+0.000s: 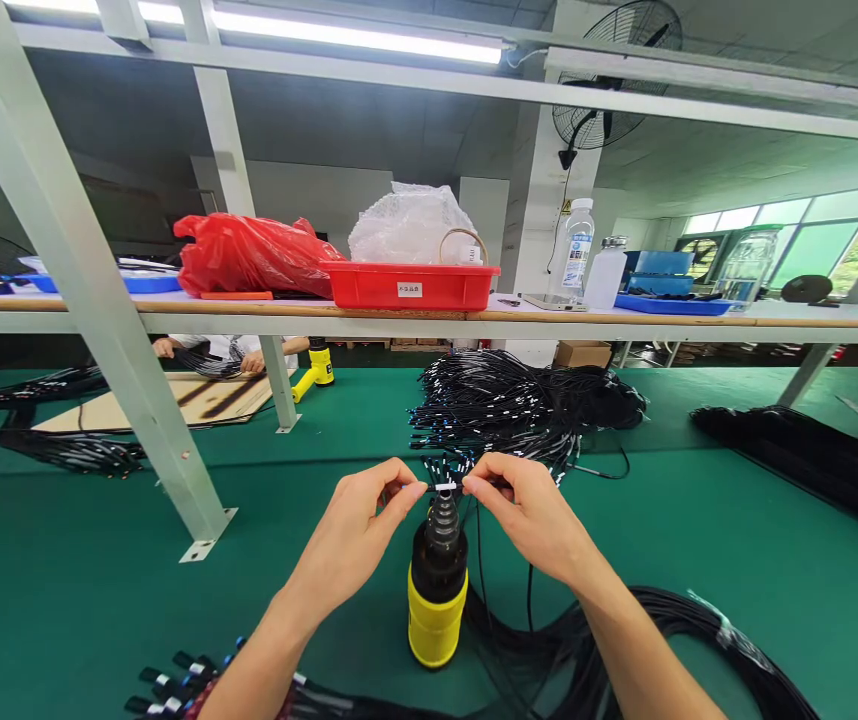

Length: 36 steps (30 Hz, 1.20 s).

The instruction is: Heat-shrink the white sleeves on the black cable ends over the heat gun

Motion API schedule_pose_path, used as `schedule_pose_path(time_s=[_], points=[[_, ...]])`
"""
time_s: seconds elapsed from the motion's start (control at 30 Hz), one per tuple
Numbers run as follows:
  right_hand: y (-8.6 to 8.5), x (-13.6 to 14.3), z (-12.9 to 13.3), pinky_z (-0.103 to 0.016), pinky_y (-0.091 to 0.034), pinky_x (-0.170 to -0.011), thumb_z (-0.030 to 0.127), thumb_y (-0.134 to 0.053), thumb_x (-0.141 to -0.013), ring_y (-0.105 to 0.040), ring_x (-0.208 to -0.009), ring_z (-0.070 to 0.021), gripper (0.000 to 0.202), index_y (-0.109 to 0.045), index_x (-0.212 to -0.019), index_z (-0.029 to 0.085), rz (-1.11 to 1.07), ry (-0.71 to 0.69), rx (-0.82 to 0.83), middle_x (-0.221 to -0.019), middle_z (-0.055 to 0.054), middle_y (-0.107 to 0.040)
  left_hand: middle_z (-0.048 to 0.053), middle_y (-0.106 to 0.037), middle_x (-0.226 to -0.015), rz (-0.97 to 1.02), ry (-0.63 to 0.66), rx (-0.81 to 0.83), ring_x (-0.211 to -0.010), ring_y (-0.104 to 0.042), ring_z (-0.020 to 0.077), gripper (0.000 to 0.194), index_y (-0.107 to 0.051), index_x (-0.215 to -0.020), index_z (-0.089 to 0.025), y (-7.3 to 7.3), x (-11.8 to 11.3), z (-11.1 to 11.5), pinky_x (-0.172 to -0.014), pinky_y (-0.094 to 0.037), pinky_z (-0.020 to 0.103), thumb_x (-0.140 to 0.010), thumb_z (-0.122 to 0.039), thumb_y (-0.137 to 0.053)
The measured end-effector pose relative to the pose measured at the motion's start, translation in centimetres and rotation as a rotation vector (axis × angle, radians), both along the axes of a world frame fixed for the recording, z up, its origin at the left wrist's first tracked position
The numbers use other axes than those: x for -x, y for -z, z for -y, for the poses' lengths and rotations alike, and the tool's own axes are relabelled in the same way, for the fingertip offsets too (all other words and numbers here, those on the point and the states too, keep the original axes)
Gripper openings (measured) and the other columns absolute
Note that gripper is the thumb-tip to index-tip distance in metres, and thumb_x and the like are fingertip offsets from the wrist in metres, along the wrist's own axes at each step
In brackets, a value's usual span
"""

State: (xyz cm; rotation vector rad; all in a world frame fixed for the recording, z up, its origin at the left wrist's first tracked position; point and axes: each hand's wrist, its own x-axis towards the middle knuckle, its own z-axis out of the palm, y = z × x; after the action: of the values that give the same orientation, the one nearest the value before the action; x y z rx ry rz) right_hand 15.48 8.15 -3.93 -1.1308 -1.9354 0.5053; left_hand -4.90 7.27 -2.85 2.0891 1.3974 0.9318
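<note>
My left hand (361, 525) and my right hand (530, 515) are both pinched closed, one on each side of a thin black cable with a white sleeve (445, 487). The sleeve lies level between my fingertips, just over the nozzle of a yellow and black heat tool (438, 610) that stands upright on the green table. Behind my fingers lies a big bundle of black cables (511, 400) with white and blue ends. A loop of black cables (669, 610) passes near my right forearm.
White posts (118, 290) rise from the green table (309, 640). A shelf (286, 322) holds a red bin (414, 290) and bottles. More cables lie at the left, right and lower left. At the back left, a person's hands (251, 362) hold cables near another yellow tool (314, 370).
</note>
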Motion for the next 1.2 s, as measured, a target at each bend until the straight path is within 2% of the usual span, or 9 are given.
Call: schedule_pose_path(time_s=[0.3, 0.57, 0.67, 0.83, 0.9, 0.97, 1.13, 1.2], points=[[0.17, -0.09, -0.25, -0.024, -0.041, -0.061, 0.026, -0.055, -0.091, -0.055, -0.068, -0.0138, 0.018, -0.062, -0.076, 0.019, -0.057, -0.006, 0.027, -0.075, 0.0, -0.065, -0.005, -0.056, -0.074, 0.048, -0.008, -0.081, -0.072, -0.049, 0.0143, 0.016, -0.057, -0.079, -0.023, 0.03, -0.02, -0.31, -0.067, -0.037, 0.025, -0.089, -0.034, -0.054], [0.29, -0.15, -0.2, -0.023, -0.038, -0.061, 0.02, -0.058, -0.088, -0.055, -0.071, -0.0133, 0.01, -0.062, -0.08, 0.02, -0.05, 0.01, 0.016, -0.077, 0.001, -0.065, -0.004, -0.06, -0.082, 0.001, -0.068, -0.105, -0.076, -0.052, 0.017, 0.01, -0.059, -0.083, -0.024, 0.36, 0.04, -0.22, -0.057, -0.029, 0.026, -0.087, -0.034, -0.057], [0.1, -0.14, 0.04, -0.024, -0.037, -0.061, 0.022, -0.057, -0.09, -0.054, -0.069, -0.013, 0.013, -0.061, -0.078, 0.019, -0.03, 0.014, 0.017, -0.076, 0.001, -0.064, -0.004, -0.061, -0.082, -0.03, -0.06, -0.114, -0.077, -0.052, 0.0174, 0.014, -0.058, -0.084, -0.024, 0.35, 0.13, -0.2, -0.062, -0.032, 0.027, -0.088, -0.037, -0.056], [-0.18, -0.01, 0.17, -0.024, -0.03, -0.056, 0.031, -0.048, -0.096, -0.045, -0.058, -0.0109, 0.032, -0.059, -0.069, 0.019, 0.067, -0.004, 0.021, -0.062, 0.004, -0.056, -0.002, -0.057, -0.066, -0.138, -0.055, -0.106, -0.07, -0.049, 0.0174, 0.043, -0.051, -0.067, -0.021, 0.32, 0.18, -0.08, -0.069, -0.033, 0.03, -0.097, -0.046, -0.035], [-0.15, 0.11, 0.09, -0.024, -0.028, -0.055, 0.031, -0.045, -0.098, -0.041, -0.055, -0.0103, 0.036, -0.058, -0.066, 0.018, 0.078, -0.01, 0.031, -0.058, 0.004, -0.053, -0.002, -0.055, -0.063, -0.145, -0.067, -0.098, -0.068, -0.049, 0.0175, 0.048, -0.049, -0.062, -0.021, 0.38, 0.17, -0.11, -0.068, -0.032, 0.03, -0.098, -0.047, -0.031], [-0.06, 0.24, -0.04, -0.024, -0.027, -0.054, 0.03, -0.045, -0.097, -0.039, -0.054, -0.0101, 0.035, -0.056, -0.066, 0.018, 0.056, -0.009, 0.033, -0.059, 0.005, -0.052, -0.002, -0.056, -0.066, -0.131, -0.07, -0.092, -0.069, -0.049, 0.0175, 0.044, -0.051, -0.065, -0.021, 0.44, 0.17, -0.19, -0.068, -0.033, 0.03, -0.097, -0.047, -0.034], [0.05, 0.41, -0.22, -0.022, -0.029, -0.054, 0.029, -0.05, -0.094, -0.041, -0.059, -0.0106, 0.023, -0.053, -0.073, 0.019, -0.024, -0.018, 0.014, -0.065, 0.005, -0.052, -0.003, -0.059, -0.083, -0.018, -0.047, -0.098, -0.079, -0.052, 0.017, 0.021, -0.055, -0.085, -0.023, 0.5, 0.18, -0.45, -0.072, -0.036, 0.028, -0.093, -0.042, -0.048], [0.01, 0.34, -0.13, -0.022, -0.029, -0.054, 0.029, -0.05, -0.094, -0.041, -0.058, -0.0107, 0.025, -0.053, -0.072, 0.019, -0.007, -0.011, 0.016, -0.064, 0.005, -0.052, -0.003, -0.058, -0.082, -0.022, -0.039, -0.101, -0.079, -0.051, 0.0171, 0.023, -0.054, -0.083, -0.023, 0.48, 0.12, -0.45, -0.072, -0.036, 0.028, -0.094, -0.042, -0.046]])
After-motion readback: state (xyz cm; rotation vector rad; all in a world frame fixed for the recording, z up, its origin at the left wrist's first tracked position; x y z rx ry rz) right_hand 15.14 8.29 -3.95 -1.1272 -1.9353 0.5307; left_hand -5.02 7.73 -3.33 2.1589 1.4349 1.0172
